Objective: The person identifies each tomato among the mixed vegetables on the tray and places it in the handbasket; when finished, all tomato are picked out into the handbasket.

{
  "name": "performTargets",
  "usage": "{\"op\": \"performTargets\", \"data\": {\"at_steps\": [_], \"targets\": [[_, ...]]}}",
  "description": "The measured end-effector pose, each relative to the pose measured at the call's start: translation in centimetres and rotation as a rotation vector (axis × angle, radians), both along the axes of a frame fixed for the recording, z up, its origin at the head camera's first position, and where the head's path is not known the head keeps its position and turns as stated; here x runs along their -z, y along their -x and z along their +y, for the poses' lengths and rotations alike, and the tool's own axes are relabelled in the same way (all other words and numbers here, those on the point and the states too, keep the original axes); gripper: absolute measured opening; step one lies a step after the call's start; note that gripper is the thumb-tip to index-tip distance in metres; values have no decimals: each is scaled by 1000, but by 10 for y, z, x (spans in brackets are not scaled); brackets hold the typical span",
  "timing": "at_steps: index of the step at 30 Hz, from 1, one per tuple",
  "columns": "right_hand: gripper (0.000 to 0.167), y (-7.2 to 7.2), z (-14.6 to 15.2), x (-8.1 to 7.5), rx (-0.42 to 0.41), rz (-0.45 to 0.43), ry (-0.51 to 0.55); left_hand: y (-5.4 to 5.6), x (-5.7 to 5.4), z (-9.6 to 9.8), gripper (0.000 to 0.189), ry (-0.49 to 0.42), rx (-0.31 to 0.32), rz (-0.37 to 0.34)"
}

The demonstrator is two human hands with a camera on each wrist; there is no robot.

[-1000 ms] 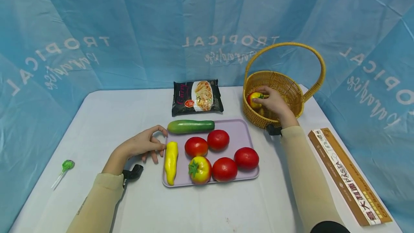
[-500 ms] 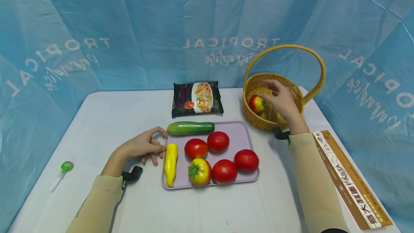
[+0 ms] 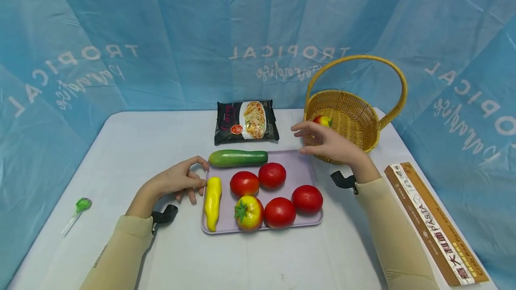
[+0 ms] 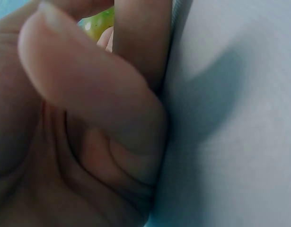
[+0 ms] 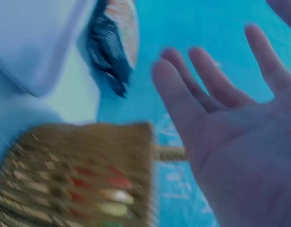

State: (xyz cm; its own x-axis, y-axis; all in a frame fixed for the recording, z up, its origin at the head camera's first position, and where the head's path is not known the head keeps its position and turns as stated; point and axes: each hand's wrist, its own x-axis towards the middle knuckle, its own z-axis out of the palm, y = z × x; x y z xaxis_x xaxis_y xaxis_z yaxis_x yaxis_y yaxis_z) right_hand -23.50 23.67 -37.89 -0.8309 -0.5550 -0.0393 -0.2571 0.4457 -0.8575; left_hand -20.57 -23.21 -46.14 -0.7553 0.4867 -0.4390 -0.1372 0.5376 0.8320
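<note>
My right hand [image 3: 331, 146] hovers in front of the wicker basket [image 3: 364, 140], fingers extended and holding nothing. Inside the basket, partly hidden behind that hand, lies a red-and-yellow tomato [image 3: 322, 121]; the right wrist view shows it blurred through the weave. My left hand [image 3: 175, 180] rests on the table with loosely bent fingers, its fingertips at the left rim of the lilac tray [image 3: 298, 160]. On the tray lie a green zucchini [image 3: 238, 158], a yellow pepper [image 3: 212, 204], several red tomatoes [image 3: 272, 175] and another red-and-yellow tomato [image 3: 250, 213].
A black noodle packet [image 3: 246, 121] lies behind the tray. At the right is a long pasta box [image 3: 437, 225], and at the far left a green lollipop [image 3: 83, 205]. The basket's tall handle [image 3: 359, 57] arches above it. A blue curtain [image 3: 181, 35] surrounds the table.
My right hand has let go of the red-and-yellow tomato inside the basket, then moved out leftward and nearer, toward the tray's back right corner. My left hand stays in place.
</note>
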Motion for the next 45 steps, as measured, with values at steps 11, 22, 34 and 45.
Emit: {"op": "performTargets", "data": {"at_steps": [11,22,34,45], "targets": [[57,3,-35,38,-279,-132,-190,0,0,1,50,-6,0,0],[51,2,-44,46,-274,-161,-194,0,0,0,50,-1,-4,3],[48,1,-45,45,-280,-111,-176,0,-1,0,51,-1,-11,-3],[50,1,-31,24,-220,-112,-109,0,-1,-1,51,2,-14,-4]]}}
